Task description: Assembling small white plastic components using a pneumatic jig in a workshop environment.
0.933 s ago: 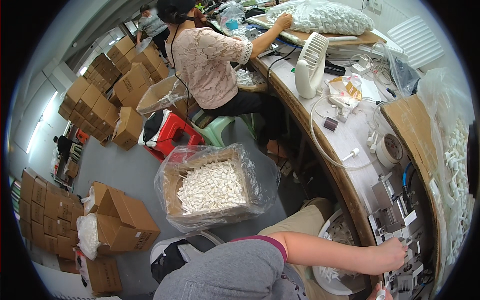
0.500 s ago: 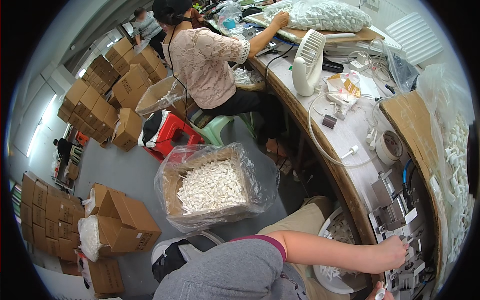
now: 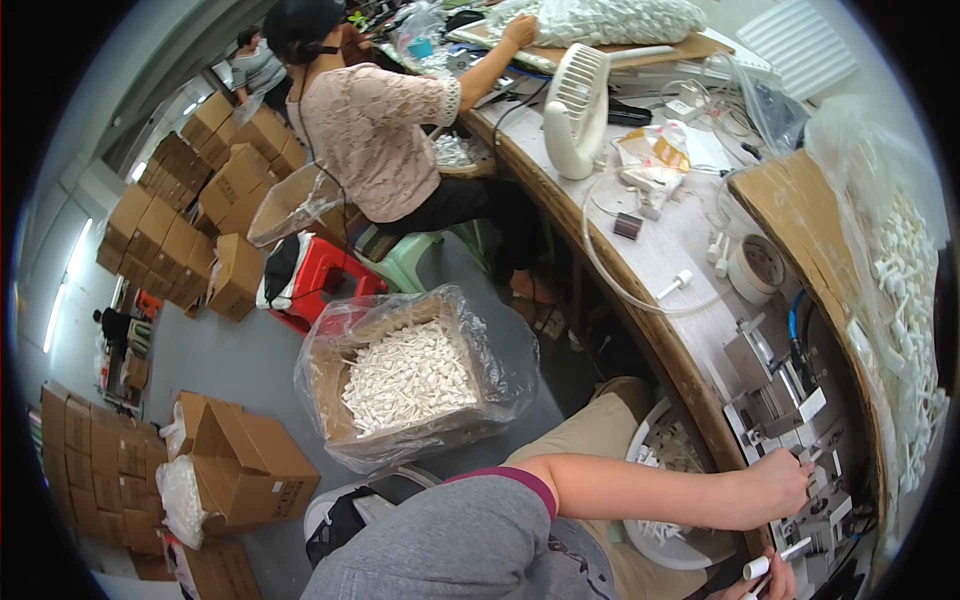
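Observation:
My left hand (image 3: pixel 778 488) is closed at a metal fixture (image 3: pixel 828 510) on the bench, its fingertips pinched together. A small pale piece shows at the fingertips, too little of it to name. Lower down, at the bottom edge, my right hand (image 3: pixel 778 578) is closed around white plastic stemmed caps (image 3: pixel 757 568), each a wide round head on a thin stem. Part of this hand is cut off by the picture's edge. Beyond my left hand stands a metal clamp block (image 3: pixel 752 357), with a blue hose beside it.
A white tub (image 3: pixel 672 552) of similar white pieces sits by my legs, below the wooden bench edge (image 3: pixel 640 345). A tape roll (image 3: pixel 756 268), a white fan (image 3: pixel 577 115) and cardboard (image 3: pixel 795 205) are on the bench. A lined carton (image 3: pixel 330 385) of white pieces stands left; a co-worker (image 3: pixel 375 130) sits farther off.
My right hand has come further into view at the bottom edge, showing more of the white stemmed caps. My left hand stays at the fixture. The whole view has shifted slightly.

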The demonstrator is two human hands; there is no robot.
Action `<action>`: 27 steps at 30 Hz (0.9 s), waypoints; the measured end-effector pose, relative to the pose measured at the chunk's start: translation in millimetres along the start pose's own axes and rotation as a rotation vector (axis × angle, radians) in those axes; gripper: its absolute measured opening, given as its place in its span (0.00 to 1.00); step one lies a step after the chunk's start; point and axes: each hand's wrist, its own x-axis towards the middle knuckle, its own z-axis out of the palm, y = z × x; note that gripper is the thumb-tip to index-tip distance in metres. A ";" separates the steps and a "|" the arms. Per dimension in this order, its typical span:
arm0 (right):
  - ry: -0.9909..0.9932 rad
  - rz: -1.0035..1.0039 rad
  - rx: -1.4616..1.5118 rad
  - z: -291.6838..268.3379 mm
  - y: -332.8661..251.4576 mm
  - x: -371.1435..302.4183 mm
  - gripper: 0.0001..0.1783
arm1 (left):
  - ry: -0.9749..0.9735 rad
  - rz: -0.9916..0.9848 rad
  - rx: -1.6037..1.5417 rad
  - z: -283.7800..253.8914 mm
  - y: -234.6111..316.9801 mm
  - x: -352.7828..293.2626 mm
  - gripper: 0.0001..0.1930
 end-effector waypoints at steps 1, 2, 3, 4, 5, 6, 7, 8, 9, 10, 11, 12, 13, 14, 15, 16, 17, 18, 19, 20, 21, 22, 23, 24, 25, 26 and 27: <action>0.005 0.009 0.015 -0.2 0.9 -0.3 0.20 | 0.007 -0.001 0.007 -0.9 -0.3 -0.2 0.05; 0.015 -0.021 0.029 -0.3 0.9 2.0 0.19 | -0.008 0.002 -0.021 -0.5 -0.6 0.9 0.06; 0.006 0.003 0.010 -1.2 1.1 1.1 0.19 | -0.002 0.003 -0.021 -1.4 -0.6 0.9 0.06; -0.003 0.028 -0.007 -2.0 1.5 -0.6 0.19 | 0.004 0.004 -0.021 -3.0 -0.6 0.3 0.06; -0.013 0.052 -0.024 -2.9 1.7 -1.7 0.19 | 0.011 0.003 -0.021 -4.5 -1.0 -0.2 0.07; -0.039 0.003 -0.014 -4.1 3.3 -0.7 0.16 | -0.003 0.017 -0.053 -5.9 -2.2 -0.1 0.06; -0.041 0.011 0.016 -4.1 4.2 -2.3 0.14 | -0.017 0.030 -0.085 -7.1 -4.2 -0.1 0.06; -0.044 0.020 0.046 -2.9 5.0 -5.5 0.13 | -0.031 0.042 -0.116 -8.0 -6.1 -0.5 0.06; -0.045 0.028 0.076 -2.0 5.3 -6.5 0.12 | -0.044 0.055 -0.147 -8.2 -7.2 -0.8 0.06; -0.063 0.007 0.141 -0.7 3.4 -3.2 0.10 | 0.017 0.057 -0.117 -7.7 -7.3 -1.7 0.07; -0.067 0.005 0.152 -1.0 3.9 -3.2 0.10 | 0.018 0.055 -0.131 -8.3 -6.7 -1.7 0.07; -0.070 0.004 0.163 -1.5 6.2 -3.6 0.10 | 0.017 0.054 -0.144 -9.6 -6.1 -1.0 0.07; -0.072 0.005 0.172 -2.1 8.6 -4.4 0.10 | 0.015 0.055 -0.159 -11.5 -6.0 -0.3 0.07; -0.087 0.013 0.144 -5.7 10.5 -6.5 0.11 | 0.021 0.053 -0.168 -14.0 -4.5 0.3 0.07; -0.077 0.041 0.122 -5.8 13.2 -10.3 0.09 | 0.025 0.054 -0.180 -16.5 -5.2 0.2 0.07; -0.065 0.071 0.095 -2.7 16.1 -14.8 0.08 | 0.027 0.059 -0.195 -19.2 -7.1 0.3 0.07; -0.057 0.103 0.046 -4.3 20.5 -19.8 0.08 | -0.003 0.042 -0.173 -15.9 -8.7 -0.4 0.07; -0.055 0.132 0.061 -4.7 17.0 -17.6 0.09 | -0.038 0.034 -0.148 -18.7 -9.1 -0.4 0.07; -0.049 0.160 0.068 -3.1 10.9 -12.6 0.11 | -0.021 0.072 -0.191 -20.9 -12.2 -1.6 0.07; -0.067 0.127 0.072 -2.9 9.4 -7.4 0.13 | -0.046 0.060 -0.179 -27.3 -12.3 -1.3 0.07; -0.083 0.093 0.082 -2.5 9.3 -2.1 0.16 | -0.030 0.054 -0.158 -29.6 -12.9 -1.8 0.07; -0.094 0.090 0.125 -4.4 9.5 2.0 0.20 | -0.065 0.083 -0.152 -34.4 -14.5 0.3 0.07; -0.089 0.092 0.108 -4.2 11.6 1.9 0.20 | -0.105 0.080 -0.116 -39.4 -15.1 1.3 0.07; -0.079 0.091 0.099 -4.8 13.9 1.4 0.20 | -0.123 0.069 -0.111 -41.0 -14.5 2.2 0.07; -0.068 0.092 0.095 -5.4 16.0 0.9 0.19 | -0.143 0.057 -0.100 -41.5 -13.7 4.0 0.07; -0.061 0.090 0.095 -6.9 17.6 1.3 0.19 | -0.147 0.057 -0.103 -40.6 -12.3 5.5 0.07; -0.061 0.083 0.089 -8.1 18.2 2.8 0.18 | -0.152 0.051 -0.102 -39.9 -11.3 5.5 0.07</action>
